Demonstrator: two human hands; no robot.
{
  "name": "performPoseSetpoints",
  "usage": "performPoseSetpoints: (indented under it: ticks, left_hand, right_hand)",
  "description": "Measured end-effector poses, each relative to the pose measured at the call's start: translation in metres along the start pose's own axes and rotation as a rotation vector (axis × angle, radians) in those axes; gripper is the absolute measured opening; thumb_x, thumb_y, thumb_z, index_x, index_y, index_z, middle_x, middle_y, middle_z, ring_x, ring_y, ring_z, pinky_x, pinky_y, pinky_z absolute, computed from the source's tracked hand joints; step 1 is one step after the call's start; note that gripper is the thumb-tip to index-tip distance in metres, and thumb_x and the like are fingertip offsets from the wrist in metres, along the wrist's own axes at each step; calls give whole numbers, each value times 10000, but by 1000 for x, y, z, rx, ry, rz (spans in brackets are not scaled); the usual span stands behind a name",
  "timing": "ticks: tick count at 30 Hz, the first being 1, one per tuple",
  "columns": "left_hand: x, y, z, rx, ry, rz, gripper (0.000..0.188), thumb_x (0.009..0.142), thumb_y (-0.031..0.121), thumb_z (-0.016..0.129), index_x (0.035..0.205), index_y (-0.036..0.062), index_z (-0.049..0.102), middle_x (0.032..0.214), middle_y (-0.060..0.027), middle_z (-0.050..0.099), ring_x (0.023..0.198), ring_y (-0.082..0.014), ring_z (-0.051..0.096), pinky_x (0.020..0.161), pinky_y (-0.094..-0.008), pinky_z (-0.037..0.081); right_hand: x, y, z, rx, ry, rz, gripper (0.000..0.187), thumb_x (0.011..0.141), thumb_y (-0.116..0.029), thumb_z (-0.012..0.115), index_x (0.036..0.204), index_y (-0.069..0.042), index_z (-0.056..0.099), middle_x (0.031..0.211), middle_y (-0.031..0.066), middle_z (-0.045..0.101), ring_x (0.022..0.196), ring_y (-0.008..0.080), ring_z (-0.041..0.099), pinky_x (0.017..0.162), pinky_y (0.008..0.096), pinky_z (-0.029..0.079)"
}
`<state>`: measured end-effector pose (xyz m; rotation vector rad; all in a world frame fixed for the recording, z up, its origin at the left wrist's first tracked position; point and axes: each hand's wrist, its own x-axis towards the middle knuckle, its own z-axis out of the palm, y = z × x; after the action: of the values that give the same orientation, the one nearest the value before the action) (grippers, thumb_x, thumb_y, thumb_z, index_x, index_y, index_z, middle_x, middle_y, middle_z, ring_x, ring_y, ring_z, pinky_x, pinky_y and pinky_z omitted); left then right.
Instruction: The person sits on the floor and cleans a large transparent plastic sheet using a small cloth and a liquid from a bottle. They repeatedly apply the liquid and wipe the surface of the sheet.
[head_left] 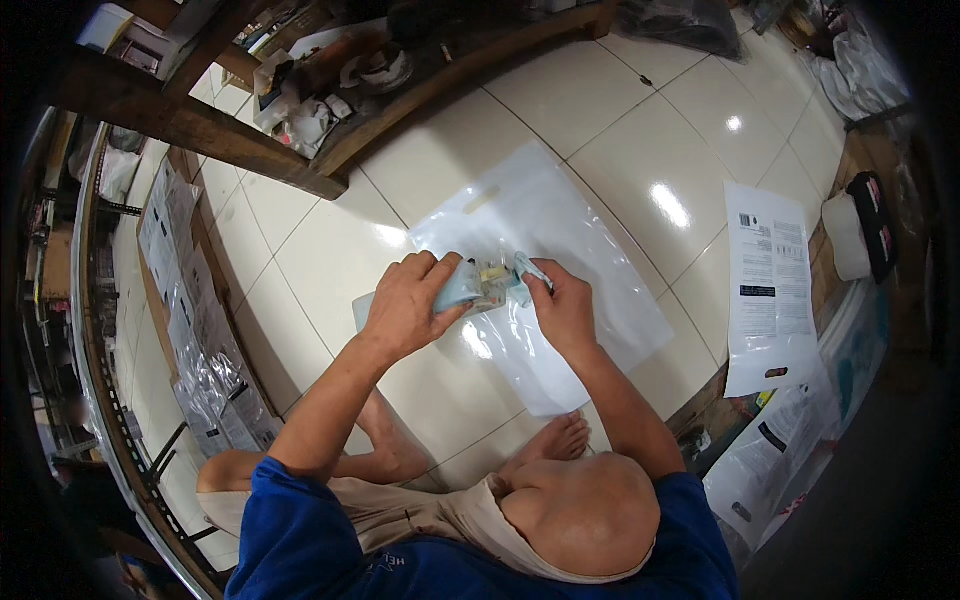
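Observation:
My left hand [405,300] is closed round a long pale-blue piece [458,287], whose other end sticks out past the wrist side. I cannot make out whether it is stiff or soft. From its right end comes a clear part with something yellowish inside [491,274], its kind too small to tell. My right hand [562,302] pinches a crumpled light-blue flap [525,272] just right of that clear part. Both hands are over a large white plastic bag [590,330] with a cut-out handle, which lies flat on the tiles.
Pale floor tiles [640,125] surround the bag. A wooden rack [400,110] with assorted items stands ahead. To the left, clear plastic packages [205,320] lie on cardboard. At the right are printed white bags [768,290] and a white-and-black object [850,235]. My bare foot [553,442] is near the bag.

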<state>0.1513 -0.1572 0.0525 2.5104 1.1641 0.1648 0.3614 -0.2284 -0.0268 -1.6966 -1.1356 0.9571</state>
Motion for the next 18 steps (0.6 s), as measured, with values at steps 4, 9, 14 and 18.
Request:
performPoseSetpoints:
  ticks: [4,9,14,18]
  left_hand:
    - [7,13,-6,88,-53,14,594,721,248,798,1233,45,577,960,-129,593,910,-323,576,767,-438,463]
    - [13,28,-11,208,-100,28,582,732,279,796,1232,62,594,981,-95,605,927,-279,591,783,-400,461]
    - [19,37,-10,337,-131,57,550,714,282,814,1181,76,609,988,-64,620,941,-228,616,809,-373,474]
    - [21,38,-9,353,-130,60,507,719,275,808,1144,74,619,975,-61,622,928,-223,620,806,-366,475]
  right_hand:
    - [-5,10,5,-75,2,-15,226,935,-150,620,1093,2,676,639,108,623,509,130,501,529,301,431]
    - [-7,17,10,-43,-55,-8,244,935,-138,599,1128,3,649,679,183,651,597,253,646,587,366,499]
    - [-5,33,17,182,-82,102,258,952,-122,563,1166,11,622,770,188,694,670,238,713,619,344,548]
    - [-3,40,19,281,-104,185,267,966,-125,549,1175,30,609,867,169,705,714,205,718,635,311,563]
